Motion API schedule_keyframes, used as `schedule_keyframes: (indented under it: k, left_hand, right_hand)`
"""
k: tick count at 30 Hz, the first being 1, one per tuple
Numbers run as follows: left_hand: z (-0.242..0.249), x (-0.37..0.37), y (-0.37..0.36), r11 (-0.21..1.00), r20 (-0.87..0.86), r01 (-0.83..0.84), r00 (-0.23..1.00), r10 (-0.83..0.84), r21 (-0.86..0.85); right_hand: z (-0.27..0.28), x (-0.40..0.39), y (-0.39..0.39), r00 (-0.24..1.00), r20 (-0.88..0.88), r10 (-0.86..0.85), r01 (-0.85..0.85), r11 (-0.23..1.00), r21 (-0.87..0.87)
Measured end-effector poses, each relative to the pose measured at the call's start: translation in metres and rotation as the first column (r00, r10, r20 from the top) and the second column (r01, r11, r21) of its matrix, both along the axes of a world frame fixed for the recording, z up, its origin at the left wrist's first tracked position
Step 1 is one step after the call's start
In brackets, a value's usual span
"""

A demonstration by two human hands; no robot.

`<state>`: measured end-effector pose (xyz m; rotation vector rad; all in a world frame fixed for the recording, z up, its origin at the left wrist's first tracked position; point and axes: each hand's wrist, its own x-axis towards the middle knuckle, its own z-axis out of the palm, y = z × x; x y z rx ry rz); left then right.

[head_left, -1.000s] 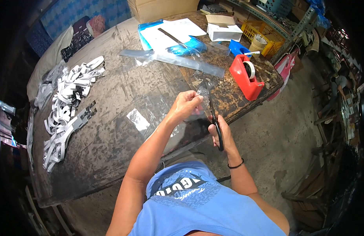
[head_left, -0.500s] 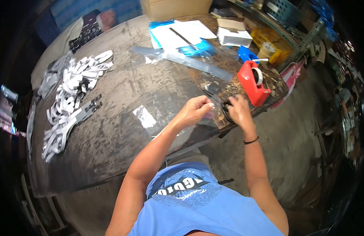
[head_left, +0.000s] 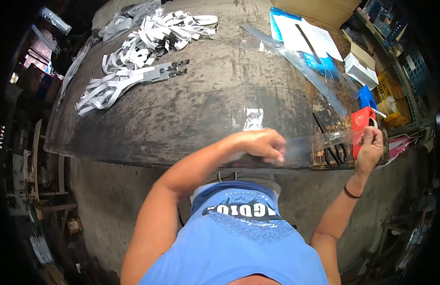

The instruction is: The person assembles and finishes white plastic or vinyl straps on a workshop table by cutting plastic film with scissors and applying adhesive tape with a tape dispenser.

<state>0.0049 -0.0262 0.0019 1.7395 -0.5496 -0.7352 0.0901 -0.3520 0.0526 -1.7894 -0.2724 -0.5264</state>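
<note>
My left hand [head_left: 265, 145] is closed above the table's front edge, beside a small clear packet with a white label [head_left: 253, 118]. A clear plastic strip [head_left: 310, 143], smeared by motion, stretches from its fingers toward the right. At the strip's other end my right hand [head_left: 371, 146] is pinched, right in front of the red tape dispenser [head_left: 358, 121] and partly covering it. Scissors with black handles [head_left: 335, 156] lie on the table under the strip, handles toward the front edge.
White straps with grey buckles [head_left: 148, 52] are heaped at the left. A long clear plastic sleeve [head_left: 301, 66] lies diagonally across the table [head_left: 210, 95]. White papers [head_left: 315, 40], an open white box [head_left: 360, 66] and a yellow crate [head_left: 391, 85] are at the right.
My right hand has let go of the scissors and moved right to the tape dispenser. A clear strip now spans both hands. The view has turned, with the straps appearing higher.
</note>
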Motion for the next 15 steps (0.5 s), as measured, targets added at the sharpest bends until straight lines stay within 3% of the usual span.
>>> schedule_keyframes:
  k: [1, 4, 7, 8, 10, 12, 14, 15]
  left_hand:
    - [-0.004, -0.008, 0.022, 0.997, -0.040, -0.071, 0.997, 0.071, -0.001]
    - [0.007, -0.040, 0.096, 0.940, -0.060, -0.340, 0.938, 0.342, 0.037]
    - [0.017, -0.066, 0.166, 0.832, 0.112, -0.525, 0.851, 0.513, 0.181]
    - [0.018, -0.076, 0.181, 0.794, 0.124, -0.592, 0.805, 0.579, 0.137]
    - [0.030, -0.089, 0.199, 0.765, 0.099, -0.603, 0.796, 0.598, 0.227]
    - [0.035, -0.100, 0.208, 0.648, 0.016, -0.741, 0.660, 0.751, 0.179]
    - [0.022, -0.105, 0.224, 0.648, 0.029, -0.739, 0.663, 0.748, 0.183]
    - [0.015, -0.107, 0.229, 0.616, 0.120, -0.754, 0.649, 0.751, 0.226]
  right_hand:
    - [-0.002, 0.011, -0.014, 0.999, 0.050, -0.011, 0.013, 0.999, -0.032]
    - [-0.007, 0.032, -0.021, 0.998, -0.015, -0.063, 0.063, 0.998, -0.015]
    - [-0.027, 0.052, 0.002, 0.996, -0.089, -0.005, 0.002, 1.000, -0.029]
    - [-0.033, 0.056, 0.013, 0.987, -0.154, 0.044, -0.047, 0.999, -0.012]
    - [-0.048, 0.069, 0.033, 0.990, -0.135, 0.033, -0.042, 0.997, -0.062]
    - [-0.063, 0.083, 0.054, 0.993, -0.110, 0.031, -0.042, 0.994, -0.102]
    - [-0.070, 0.086, 0.070, 0.993, -0.098, 0.060, -0.076, 0.983, -0.168]
    - [-0.072, 0.086, 0.074, 0.983, -0.167, 0.074, -0.097, 0.986, -0.137]
